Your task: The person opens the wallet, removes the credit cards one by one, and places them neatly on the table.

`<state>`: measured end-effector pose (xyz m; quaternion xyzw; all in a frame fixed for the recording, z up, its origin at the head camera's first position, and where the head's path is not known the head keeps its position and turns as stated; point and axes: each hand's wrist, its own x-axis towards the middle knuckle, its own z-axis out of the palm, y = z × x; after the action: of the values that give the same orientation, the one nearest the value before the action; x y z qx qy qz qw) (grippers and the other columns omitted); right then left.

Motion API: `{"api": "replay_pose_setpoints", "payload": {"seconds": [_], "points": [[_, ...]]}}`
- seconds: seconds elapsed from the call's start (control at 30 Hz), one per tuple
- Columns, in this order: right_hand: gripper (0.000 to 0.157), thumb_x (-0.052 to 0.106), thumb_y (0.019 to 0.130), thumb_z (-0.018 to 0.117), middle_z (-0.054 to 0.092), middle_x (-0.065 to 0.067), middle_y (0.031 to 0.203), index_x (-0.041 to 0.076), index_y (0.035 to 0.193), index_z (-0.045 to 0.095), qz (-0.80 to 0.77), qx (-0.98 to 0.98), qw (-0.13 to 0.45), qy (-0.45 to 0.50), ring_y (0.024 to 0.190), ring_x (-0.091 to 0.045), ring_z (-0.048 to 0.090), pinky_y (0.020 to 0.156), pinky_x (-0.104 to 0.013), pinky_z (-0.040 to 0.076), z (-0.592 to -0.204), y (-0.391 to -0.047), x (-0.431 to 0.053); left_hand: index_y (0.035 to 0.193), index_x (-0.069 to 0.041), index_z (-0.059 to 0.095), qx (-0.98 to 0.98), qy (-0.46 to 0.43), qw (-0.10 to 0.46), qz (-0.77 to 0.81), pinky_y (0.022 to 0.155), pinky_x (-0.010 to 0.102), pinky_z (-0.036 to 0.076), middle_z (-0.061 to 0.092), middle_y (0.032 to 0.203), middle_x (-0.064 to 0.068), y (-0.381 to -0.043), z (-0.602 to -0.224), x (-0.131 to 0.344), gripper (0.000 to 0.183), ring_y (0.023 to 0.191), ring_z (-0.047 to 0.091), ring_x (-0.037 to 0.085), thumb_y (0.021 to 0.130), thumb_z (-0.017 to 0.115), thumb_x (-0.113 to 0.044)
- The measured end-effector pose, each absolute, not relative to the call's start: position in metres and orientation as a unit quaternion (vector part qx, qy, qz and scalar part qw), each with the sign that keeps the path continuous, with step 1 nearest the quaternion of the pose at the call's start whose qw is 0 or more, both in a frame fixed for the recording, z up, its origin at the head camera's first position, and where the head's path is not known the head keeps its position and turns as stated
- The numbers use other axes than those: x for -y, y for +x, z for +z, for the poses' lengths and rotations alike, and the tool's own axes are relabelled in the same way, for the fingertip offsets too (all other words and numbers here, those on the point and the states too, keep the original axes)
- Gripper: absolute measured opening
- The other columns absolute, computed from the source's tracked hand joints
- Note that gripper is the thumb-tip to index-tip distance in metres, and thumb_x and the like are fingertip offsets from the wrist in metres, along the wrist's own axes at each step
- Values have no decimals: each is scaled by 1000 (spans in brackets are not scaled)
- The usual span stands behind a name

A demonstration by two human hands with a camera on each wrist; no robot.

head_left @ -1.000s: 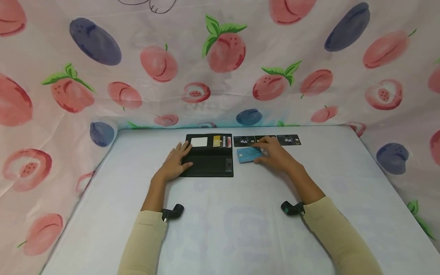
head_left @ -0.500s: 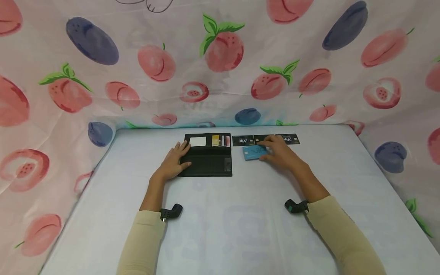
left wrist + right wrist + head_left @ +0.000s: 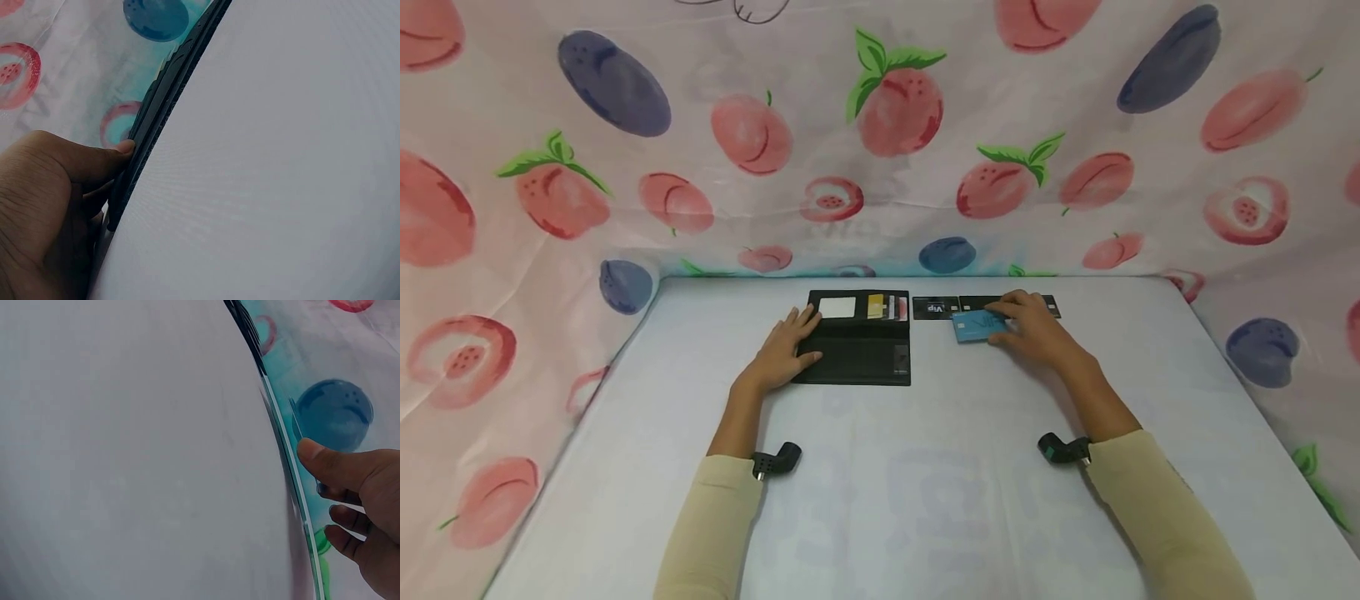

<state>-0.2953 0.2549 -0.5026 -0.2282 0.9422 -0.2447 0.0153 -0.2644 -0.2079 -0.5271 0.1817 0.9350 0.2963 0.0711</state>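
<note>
An opened black wallet point(image 3: 865, 362) lies flat toward the back of the table. My left hand point(image 3: 778, 354) rests on its left side with fingers spread; in the left wrist view the thumb point(image 3: 119, 150) touches the wallet's edge. To the right, my right hand point(image 3: 1033, 329) pinches a blue card point(image 3: 973, 327) between thumb and fingers. The right wrist view shows that card edge-on, raised above the table surface. Behind it black cards lie in a row, one with "Vip" lettering point(image 3: 936, 308); my right hand and the blue card partly cover the others.
Inside the wallet's upper flap sit a white card point(image 3: 837, 308) and several other cards point(image 3: 887, 307) in slots. A white cloth point(image 3: 895, 483) covers the table. Its back edge meets a fruit-printed curtain point(image 3: 820, 125), which also rises on both sides.
My right hand has slid the blue card rightward, away from the wallet and along the front of the black cards. My left hand stays on the wallet.
</note>
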Motion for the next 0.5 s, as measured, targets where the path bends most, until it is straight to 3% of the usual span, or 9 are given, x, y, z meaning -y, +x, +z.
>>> {"api": "replay_pose_setpoints", "payload": {"seconds": [0.5], "points": [[55,13,97,78,47,-30,142,-5,146,58,-243,-944,13,-221,125,-48,38,103,-62,41,-502,-301,-283,165,-1,28,-934,182,70,300,129,49,-3,13,175,16,-264,-527,206,74,160,1,38,103,63,-22]]}}
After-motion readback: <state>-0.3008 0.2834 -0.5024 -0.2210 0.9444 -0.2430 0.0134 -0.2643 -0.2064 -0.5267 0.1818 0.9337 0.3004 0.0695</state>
